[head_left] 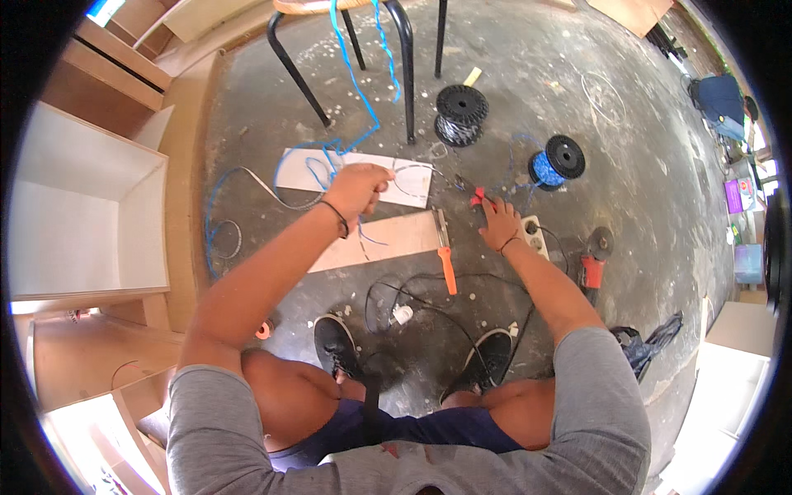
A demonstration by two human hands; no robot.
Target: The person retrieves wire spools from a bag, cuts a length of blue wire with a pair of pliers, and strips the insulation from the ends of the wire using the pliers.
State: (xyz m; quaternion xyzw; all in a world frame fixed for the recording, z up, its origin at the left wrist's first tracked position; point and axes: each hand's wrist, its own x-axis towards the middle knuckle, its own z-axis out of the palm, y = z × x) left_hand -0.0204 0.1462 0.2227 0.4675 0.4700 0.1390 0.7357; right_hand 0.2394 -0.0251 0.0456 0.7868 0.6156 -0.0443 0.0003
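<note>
My left hand (360,191) is closed, pinching a thin black-and-white cord (410,167) above a white board (412,186). The cord arcs out to the right of the fingers, and a loose tail hangs below the hand. Tangled blue cord (320,165) lies on the board just behind that hand. My right hand (500,223) is low over the floor, closed on red-handled pliers (478,196); their dark jaws point up and left, close to the cord's far end. Whether the jaws touch the cord I cannot tell.
An orange-handled tool (446,262) rests by a wooden board (388,237). Two spools, black-and-white (459,130) and blue (546,169), stand farther off. Near the right arm are a power strip (535,235) and a red grinder (591,271). A stool (404,41) stands ahead; a black cable (437,307) crosses the floor.
</note>
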